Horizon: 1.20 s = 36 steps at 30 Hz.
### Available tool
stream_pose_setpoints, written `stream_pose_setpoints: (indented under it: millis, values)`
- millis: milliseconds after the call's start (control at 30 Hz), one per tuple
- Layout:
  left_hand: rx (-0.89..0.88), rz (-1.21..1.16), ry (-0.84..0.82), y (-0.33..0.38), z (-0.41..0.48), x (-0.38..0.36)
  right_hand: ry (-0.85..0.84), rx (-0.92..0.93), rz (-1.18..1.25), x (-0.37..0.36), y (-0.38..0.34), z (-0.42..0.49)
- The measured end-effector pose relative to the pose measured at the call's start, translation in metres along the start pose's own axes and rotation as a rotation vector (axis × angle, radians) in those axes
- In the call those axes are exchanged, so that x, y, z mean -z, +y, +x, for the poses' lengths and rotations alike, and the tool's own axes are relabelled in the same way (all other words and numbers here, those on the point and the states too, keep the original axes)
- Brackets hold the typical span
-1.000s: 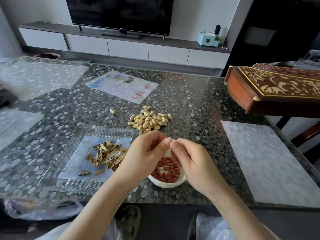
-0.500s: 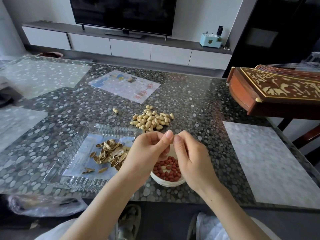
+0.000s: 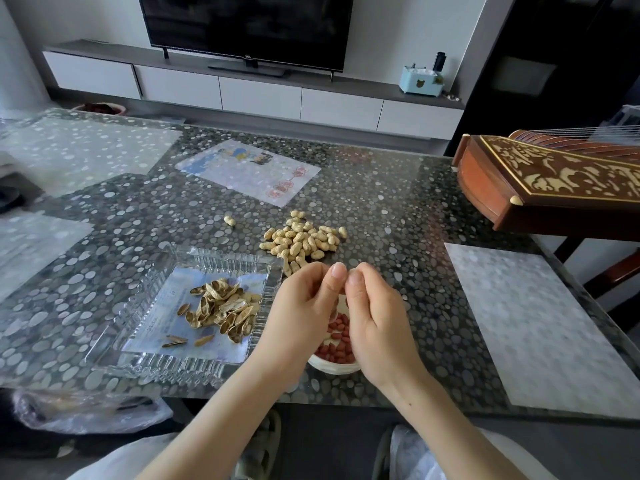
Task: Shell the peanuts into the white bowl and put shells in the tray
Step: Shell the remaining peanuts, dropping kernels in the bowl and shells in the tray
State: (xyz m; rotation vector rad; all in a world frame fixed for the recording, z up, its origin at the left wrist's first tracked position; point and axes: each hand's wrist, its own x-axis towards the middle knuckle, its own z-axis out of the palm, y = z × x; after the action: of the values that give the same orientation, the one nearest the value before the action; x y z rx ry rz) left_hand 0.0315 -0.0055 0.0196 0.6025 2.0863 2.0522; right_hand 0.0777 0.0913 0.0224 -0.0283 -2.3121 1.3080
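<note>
tray (image 3: 194, 367) left of bowl (image 3: 334, 368), peanuts (image 3: 302, 241) behind

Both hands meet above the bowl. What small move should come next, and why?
Probably pry the thumbs apart: the left hand and right hand curl together right above the bowl, so whatever falls lands inside. What they hold is hidden.
</note>
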Motion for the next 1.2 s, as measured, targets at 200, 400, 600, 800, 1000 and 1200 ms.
stream_pose_setpoints:
  millis: [200, 400, 600, 800, 1000, 1200]
  values:
    - [0.002, 0.000, -0.070, 0.001, -0.003, -0.004, 0.088, -0.162, 0.151, 0.001, -0.005, 0.002]
    - [0.119, -0.144, -0.093, 0.003, 0.002, 0.000, -0.007, -0.376, 0.267, 0.008, -0.003, 0.004]
    - [0.204, -0.173, -0.140, 0.003, 0.002, -0.001, -0.079, -0.686, 0.529, 0.016, -0.003, 0.013]
    - [0.191, -0.005, -0.121, 0.000, 0.008, 0.010, -0.136, -0.692, 0.387, 0.031, 0.006, 0.018]
    - [0.054, 0.538, -0.035, -0.001, 0.013, 0.020, -0.071, -0.549, 0.076, 0.038, 0.012, 0.018]
    - [0.034, 0.664, -0.001, -0.004, 0.017, 0.025, -0.015, -0.498, 0.071, 0.037, 0.017, 0.019]
